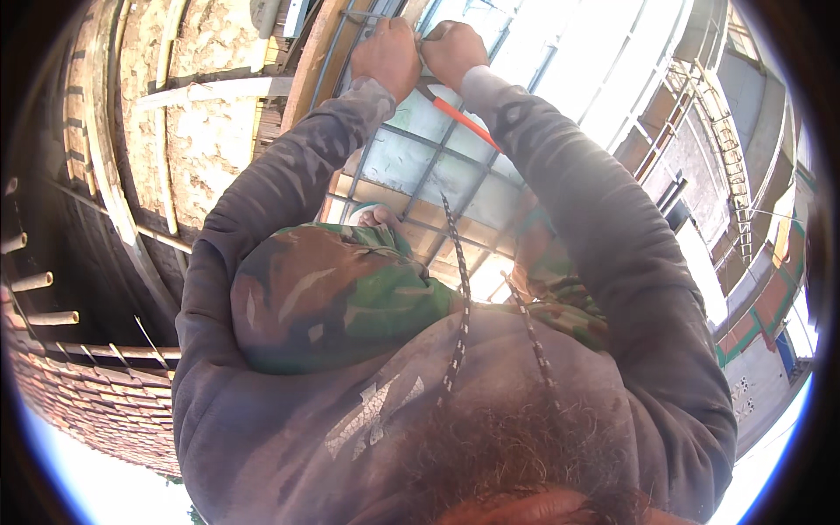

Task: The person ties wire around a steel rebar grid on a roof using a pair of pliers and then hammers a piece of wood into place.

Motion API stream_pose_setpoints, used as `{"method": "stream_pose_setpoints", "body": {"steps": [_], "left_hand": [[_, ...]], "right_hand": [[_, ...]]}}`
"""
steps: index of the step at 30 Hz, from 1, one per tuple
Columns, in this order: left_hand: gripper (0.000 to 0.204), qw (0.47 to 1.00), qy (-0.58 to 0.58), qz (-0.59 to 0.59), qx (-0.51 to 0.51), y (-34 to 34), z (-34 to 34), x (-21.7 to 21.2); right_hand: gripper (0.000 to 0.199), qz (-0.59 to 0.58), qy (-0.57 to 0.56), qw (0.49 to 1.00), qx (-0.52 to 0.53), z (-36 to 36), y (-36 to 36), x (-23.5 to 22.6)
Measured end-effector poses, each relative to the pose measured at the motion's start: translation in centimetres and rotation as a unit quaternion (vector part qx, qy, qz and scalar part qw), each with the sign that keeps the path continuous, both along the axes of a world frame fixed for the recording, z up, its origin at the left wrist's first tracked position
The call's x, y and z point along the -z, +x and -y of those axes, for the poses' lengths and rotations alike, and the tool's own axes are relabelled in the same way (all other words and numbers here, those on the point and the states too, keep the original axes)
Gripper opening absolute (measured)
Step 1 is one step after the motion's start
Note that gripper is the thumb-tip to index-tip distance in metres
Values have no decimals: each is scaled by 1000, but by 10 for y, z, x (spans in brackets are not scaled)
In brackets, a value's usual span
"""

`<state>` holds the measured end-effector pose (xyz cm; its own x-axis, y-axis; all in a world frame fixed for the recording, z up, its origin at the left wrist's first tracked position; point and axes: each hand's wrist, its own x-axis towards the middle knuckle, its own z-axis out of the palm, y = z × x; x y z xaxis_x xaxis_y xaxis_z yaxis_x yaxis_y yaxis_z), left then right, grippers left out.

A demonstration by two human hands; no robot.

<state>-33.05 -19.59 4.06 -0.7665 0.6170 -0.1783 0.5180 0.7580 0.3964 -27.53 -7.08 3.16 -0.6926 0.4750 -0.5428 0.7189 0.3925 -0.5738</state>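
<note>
Both hands, left hand [386, 54] and right hand [451, 51], clench together on the rebar grid [411, 179] beside an orange-handled tool [464, 122].

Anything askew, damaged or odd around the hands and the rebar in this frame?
Nothing stands out. Both hands, left hand and right hand, are closed close together on the rebar grid, with an orange-handled tool slanting down beneath the right hand. The bars visible look straight and evenly spaced.

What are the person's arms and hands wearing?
Both arms wear long, faded grey sweatshirt sleeves with darker blotches: the left sleeve and the right sleeve. The left hand and right hand are bare, with no gloves.
</note>
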Motion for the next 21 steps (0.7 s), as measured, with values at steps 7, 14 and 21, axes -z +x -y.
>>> {"method": "stream_pose_setpoints", "body": {"steps": [7, 14, 21], "left_hand": [[26, 998, 46, 45, -25, 3, 1, 2], [24, 992, 121, -32, 12, 15, 19, 21], [28, 975, 205, -81, -11, 10, 16, 36]], "right_hand": [[28, 18, 34, 999, -2, 1, -2, -14], [27, -10, 50, 999, 9, 9, 6, -12], [29, -30, 75, 990, -112, 4, 10, -33]]}}
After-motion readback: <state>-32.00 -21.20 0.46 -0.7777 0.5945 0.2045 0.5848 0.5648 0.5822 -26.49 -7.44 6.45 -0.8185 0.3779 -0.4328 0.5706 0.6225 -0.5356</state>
